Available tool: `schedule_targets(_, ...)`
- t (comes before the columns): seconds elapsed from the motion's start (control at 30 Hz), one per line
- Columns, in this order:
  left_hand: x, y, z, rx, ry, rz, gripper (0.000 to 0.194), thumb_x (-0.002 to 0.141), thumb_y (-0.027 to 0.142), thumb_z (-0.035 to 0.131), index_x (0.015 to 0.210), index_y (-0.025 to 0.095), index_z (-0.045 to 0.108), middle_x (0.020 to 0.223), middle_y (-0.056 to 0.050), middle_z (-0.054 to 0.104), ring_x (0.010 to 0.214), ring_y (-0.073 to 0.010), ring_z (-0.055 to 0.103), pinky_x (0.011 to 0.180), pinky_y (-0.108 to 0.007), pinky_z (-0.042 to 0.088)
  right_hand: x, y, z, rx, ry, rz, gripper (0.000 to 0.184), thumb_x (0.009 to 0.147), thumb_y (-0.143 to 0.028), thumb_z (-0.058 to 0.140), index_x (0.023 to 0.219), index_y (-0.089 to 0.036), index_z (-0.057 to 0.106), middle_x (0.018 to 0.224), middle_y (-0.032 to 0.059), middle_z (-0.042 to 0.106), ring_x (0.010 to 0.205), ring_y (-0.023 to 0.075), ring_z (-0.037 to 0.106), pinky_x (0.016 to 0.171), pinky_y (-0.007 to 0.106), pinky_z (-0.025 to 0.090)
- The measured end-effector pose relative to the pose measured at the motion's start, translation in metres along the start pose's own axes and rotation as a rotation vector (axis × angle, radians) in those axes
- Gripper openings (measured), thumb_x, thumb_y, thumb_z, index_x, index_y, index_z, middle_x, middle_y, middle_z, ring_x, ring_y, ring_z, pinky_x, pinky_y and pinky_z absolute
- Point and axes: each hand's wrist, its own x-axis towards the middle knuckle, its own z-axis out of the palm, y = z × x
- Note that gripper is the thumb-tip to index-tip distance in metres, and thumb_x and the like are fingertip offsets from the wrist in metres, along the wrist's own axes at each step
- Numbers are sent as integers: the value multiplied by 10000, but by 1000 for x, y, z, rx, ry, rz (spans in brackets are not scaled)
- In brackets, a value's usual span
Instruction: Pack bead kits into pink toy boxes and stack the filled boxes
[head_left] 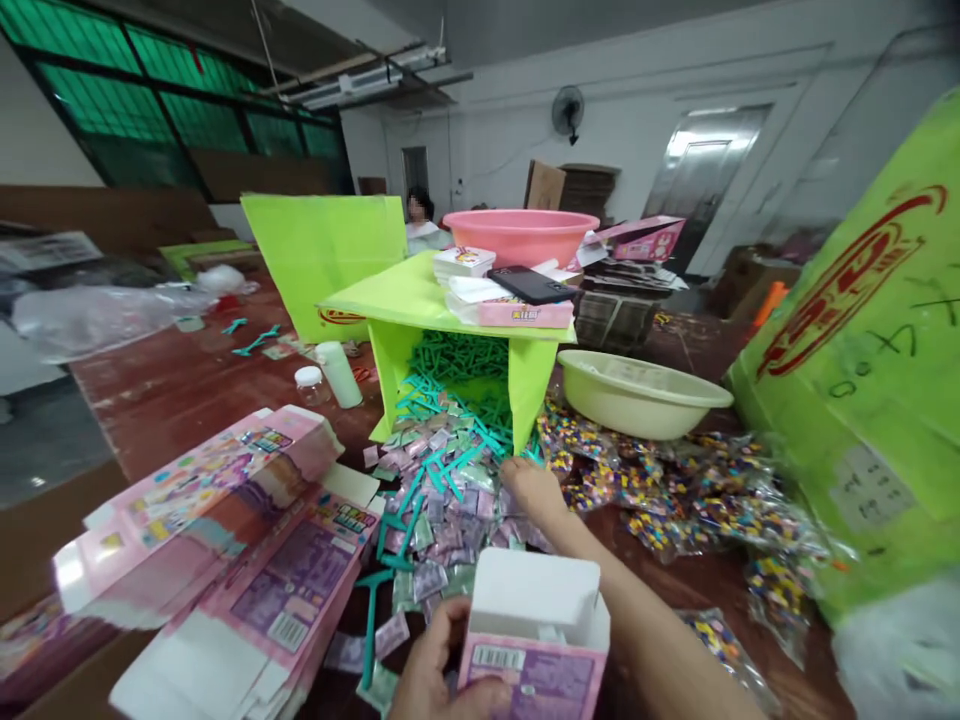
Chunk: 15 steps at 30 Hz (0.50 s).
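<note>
My left hand [435, 670] grips an open pink and white carton [536, 640] at the bottom of the view, its top flap standing up. My right hand [529, 490] reaches forward into a heap of small purple sachets [442, 520] and teal plastic sticks [442, 475] that spill from a green box [420, 300] lying on its side. Its fingers curl down into the heap and are partly hidden, so what they hold cannot be made out.
Flat pink cartons [225, 540] are stacked at the left. Bags of coloured beads [675, 490] lie at the right by a pale basin [637, 395] and a big green box [862, 370]. A phone [532, 285] and pink basin [521, 235] sit behind. A person sits far back.
</note>
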Motion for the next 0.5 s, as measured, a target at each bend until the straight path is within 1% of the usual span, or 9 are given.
schedule_targets(0.07, -1, 9, -4, 74, 67, 67, 656, 751, 481, 907, 1268, 224, 597, 1118, -81, 783, 1021, -281, 742, 906, -363, 575, -7, 13, -5, 50, -13, -7, 229, 1055, -194, 506, 1157, -189, 711, 1171, 143, 735, 1128, 265, 697, 914, 322, 532)
schedule_targets(0.17, -3, 15, -11, 139, 178, 81, 530, 801, 395, 878, 1213, 211, 601, 1078, -53, 775, 977, -242, 737, 894, -342, 576, -21, 36, -12, 164, -32, -8, 238, 1020, -190, 577, 1209, -197, 721, 1214, 114, 744, 1121, 236, 713, 976, 312, 530)
schedule_targets(0.23, -5, 16, -13, 146, 189, 79, 498, 808, 375, 874, 1185, 206, 596, 1062, -45, 773, 970, -230, 735, 892, -336, 578, -35, 48, -20, 244, -26, -2, 283, 962, -175, 650, 1233, -197, 729, 1197, 93, 757, 1070, 219, 732, 978, 303, 543)
schedule_targets(0.3, -6, 15, -13, 156, 174, 93, 479, 811, 366, 875, 1163, 205, 592, 1068, -41, 769, 980, -224, 733, 896, -331, 578, -53, 55, -33, 306, 15, 22, 286, 953, -214, 664, 1229, -198, 735, 1171, 84, 766, 1012, 222, 745, 950, 327, 571)
schedule_targets(0.33, -7, 15, -14, 161, 162, 102, 475, 812, 362, 876, 1159, 206, 592, 1080, -41, 766, 990, -221, 731, 899, -328, 577, -65, 56, -44, 358, 72, 28, 263, 968, -254, 653, 1211, -204, 741, 1158, 80, 769, 985, 228, 750, 930, 348, 588)
schedule_targets(0.4, -8, 15, -15, 165, 140, 116, 480, 810, 354, 882, 1166, 209, 595, 1109, -40, 761, 1012, -218, 728, 913, -324, 574, -93, 55, -76, 512, 264, 13, 239, 1007, -340, 618, 1178, -234, 747, 1121, 66, 776, 924, 234, 755, 860, 378, 623)
schedule_targets(0.47, -8, 15, -16, 163, 115, 116, 511, 792, 349, 899, 1181, 209, 599, 1114, -39, 761, 1019, -222, 728, 917, -325, 573, -125, 50, -118, 650, 455, -62, 239, 1014, -407, 632, 1177, -278, 750, 1051, 50, 781, 846, 225, 754, 752, 360, 642)
schedule_targets(0.5, -7, 15, -17, 160, 102, 113, 535, 780, 348, 910, 1193, 210, 600, 1108, -39, 763, 1015, -225, 729, 915, -328, 574, -139, 46, -140, 637, 478, -124, 220, 1011, -408, 648, 1167, -298, 757, 1037, 43, 781, 841, 215, 754, 724, 334, 641)
